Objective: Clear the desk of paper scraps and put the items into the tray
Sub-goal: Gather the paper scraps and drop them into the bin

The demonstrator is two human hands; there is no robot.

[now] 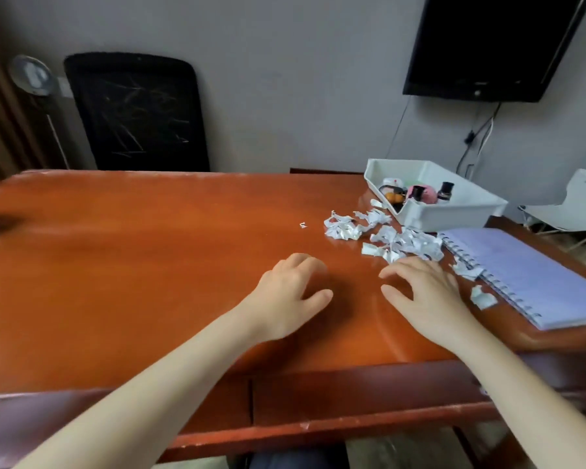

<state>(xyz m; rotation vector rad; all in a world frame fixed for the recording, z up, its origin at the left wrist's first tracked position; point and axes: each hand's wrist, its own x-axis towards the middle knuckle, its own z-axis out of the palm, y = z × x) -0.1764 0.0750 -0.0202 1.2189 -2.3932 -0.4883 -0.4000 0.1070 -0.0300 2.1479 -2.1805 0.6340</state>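
Grey walls back a glossy reddish-brown wooden desk (149,265) that fills most of the view, with a dark wall-mounted screen (494,45) at upper right and a black mesh chair back (136,113) standing behind the desk's far edge. On the desk's right side lies an open spiral-bound notebook (535,275), its coil facing the person. Just beyond it, at the far right corner, sits a white plastic tray (467,211) already holding several small items (416,192) (dark-capped bottles and a pink object among them, too small to identify further). Two bare forearms reach in from the bottom edge. The left hand (291,296) rests palm-down on bare wood near the desk's middle, fingers loosely curled and holding nothing. The right hand (427,292) hovers or rests beside it, fingers spread and empty, its fingertips just short of the paper scraps (386,235). These white, crumpled scraps lie in a loose heap between the hands and the tray, some touching the tray's near wall, with a few strays beside the notebook's coil and one tiny piece (302,225) apart to the left.
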